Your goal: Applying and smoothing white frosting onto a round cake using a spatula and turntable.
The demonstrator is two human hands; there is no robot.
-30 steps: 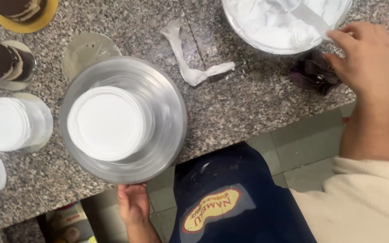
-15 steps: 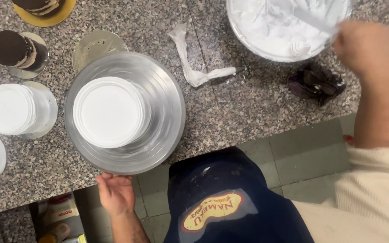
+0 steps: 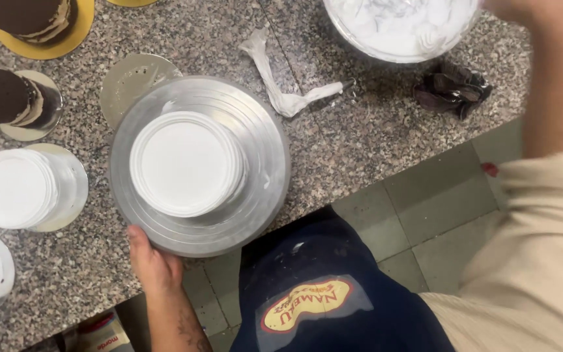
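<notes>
A round cake covered in white cream (image 3: 187, 163) sits in the middle of a round metal turntable (image 3: 255, 137) on a speckled granite counter (image 3: 366, 137). My left hand (image 3: 154, 261) grips the turntable's near rim from below. My right arm (image 3: 558, 78) reaches up along the right side toward a large bowl of white cream (image 3: 399, 26) at the top; the hand itself is cut off by the frame's top edge, so what it holds is hidden.
A twisted white piping bag (image 3: 281, 81) lies beside the turntable. A dark crumpled wrapper (image 3: 451, 91) lies under the bowl. At left stand another white cake (image 3: 14, 189), chocolate cakes (image 3: 1, 98) on gold boards, and a bare round board (image 3: 131, 78).
My right hand has moved up from the counter's right edge over the cream bowl and out of the frame. My left hand has slid right along the turntable's rim. The view has shifted.
</notes>
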